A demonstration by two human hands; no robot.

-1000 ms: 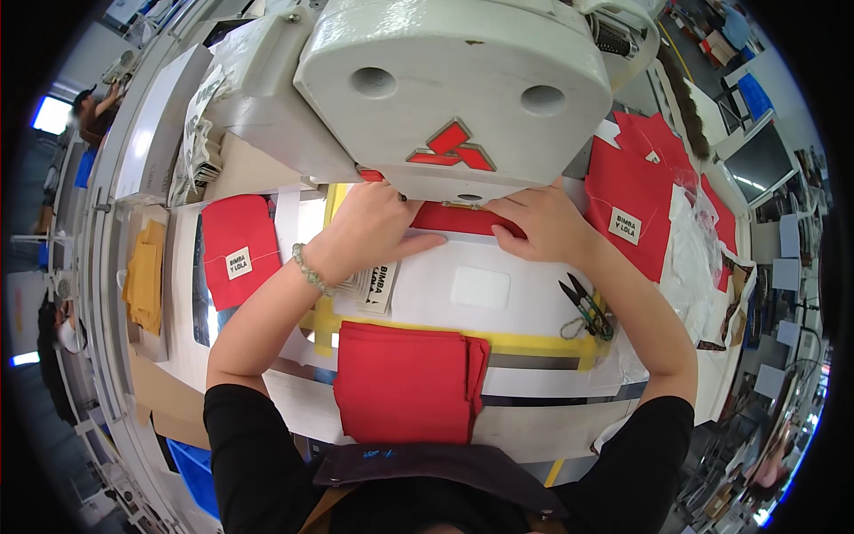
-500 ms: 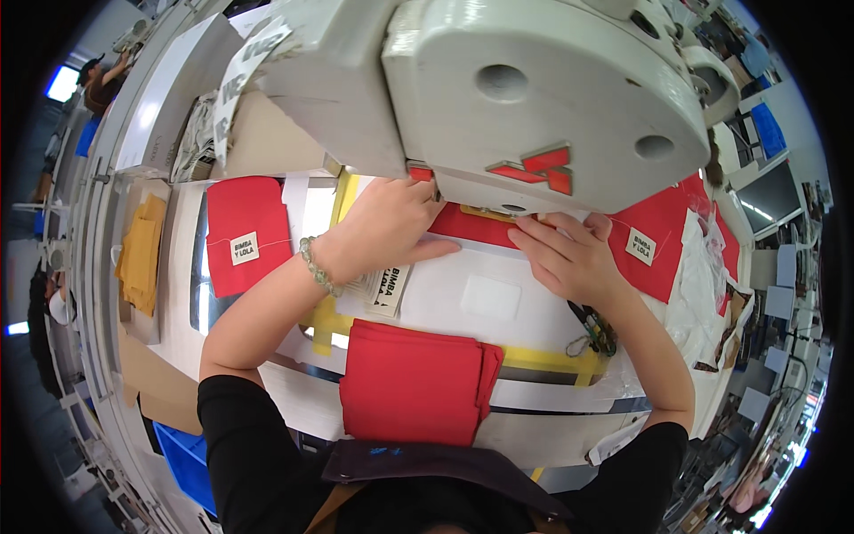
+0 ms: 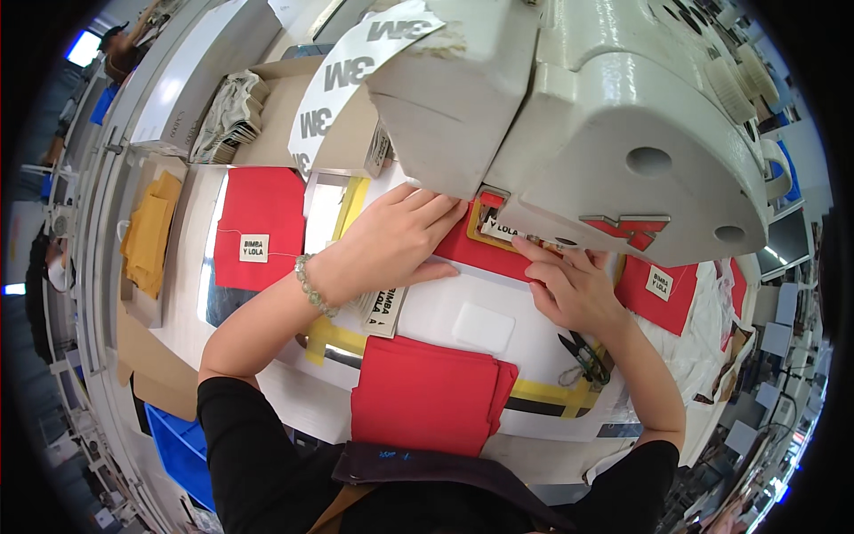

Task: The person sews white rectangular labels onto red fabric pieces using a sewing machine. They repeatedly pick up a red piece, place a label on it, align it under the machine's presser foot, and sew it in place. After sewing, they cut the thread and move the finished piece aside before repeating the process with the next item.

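Note:
A white sewing machine head [image 3: 649, 142] hangs over red fabric [image 3: 471, 258] lying on a white work surface [image 3: 427, 303]. Beneath it, a yellowish rectangular frame [image 3: 489, 238] surrounds a printed cream label [image 3: 503, 226]. My left hand [image 3: 396, 240] rests on the fabric's left part beside the machine, fingers laid out and thumb pointing right. My right hand [image 3: 569, 285] has bent, separated fingers touching the label and the frame's lower edge; some fingertips are hidden. A small white pad [image 3: 480, 327] and a strip of printed labels [image 3: 382, 311] lie below.
Folded red pieces [image 3: 418, 396] lie near me, others [image 3: 258, 205] at left and right [image 3: 658, 303]. Also around are dark scissors [image 3: 583, 356], plastic wrap [image 3: 707, 311], a box with yellow pieces [image 3: 147, 240], a blue bin [image 3: 178, 454] and a co-worker [image 3: 120, 53] at top left.
The view has turned, so the machine appears further right and the framed label now shows. My right hand's fingers have shifted from the fabric onto the frame and label.

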